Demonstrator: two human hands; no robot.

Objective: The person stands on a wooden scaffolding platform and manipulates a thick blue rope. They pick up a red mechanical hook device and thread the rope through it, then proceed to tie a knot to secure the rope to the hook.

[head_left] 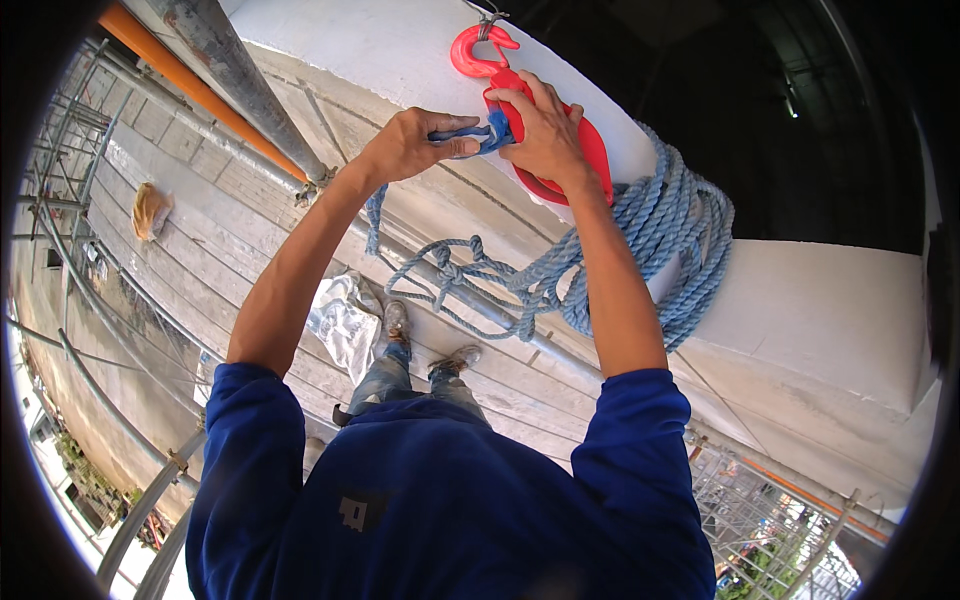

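Note:
A red pulley block (597, 152) lies on the white ledge, with its red hook (462, 52) at the far end and some thin wire wound on the hook. My right hand (548, 135) grips the block from above, its fingers curled over the red side. Pinched between the thumb and fingers of my left hand (405, 148) is a blue rope (497, 130), which meets the block beside my right fingertips. Part of that rope hangs below my left wrist. Near my right forearm, a thick coil of blue rope (690, 235) wraps over the ledge.
Loose, knotted rope loops (455, 275) hang by a horizontal pipe. A grey scaffold pole (240, 85) and an orange pole (205, 90) rise at upper left. White plastic sheeting (345, 325) lies by my feet on the planks (230, 250); a tan bag (150, 211) lies farther left. Beyond the ledge is darkness.

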